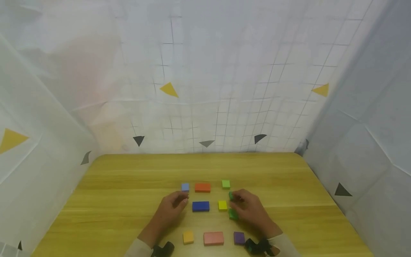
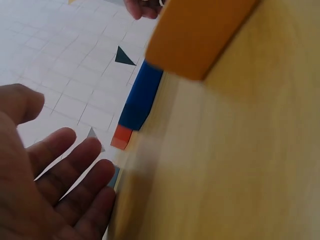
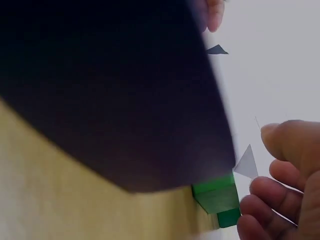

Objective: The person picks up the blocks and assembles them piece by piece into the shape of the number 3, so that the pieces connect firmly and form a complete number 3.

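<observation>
My left hand [image 1: 171,208] is held beside the dark blue block [image 1: 200,206], just below the light blue block [image 1: 185,187]; its fingers are relaxed and nothing is in them. In the left wrist view the left hand [image 2: 60,180] shows spread fingers. My right hand [image 1: 252,210] hovers by the yellow block [image 1: 222,206], partly covering two green blocks [image 1: 233,214]. Loosely bent, empty fingers show on the right hand [image 3: 285,185] in the right wrist view, near a green block [image 3: 217,195].
An orange-red block [image 1: 202,187] and a lime block [image 1: 226,184] lie farther back. Nearer the front edge are an amber block [image 1: 188,237], a pink block [image 1: 213,238] and a purple block [image 1: 239,238]. White patterned sheets surround the wooden table [image 1: 128,178].
</observation>
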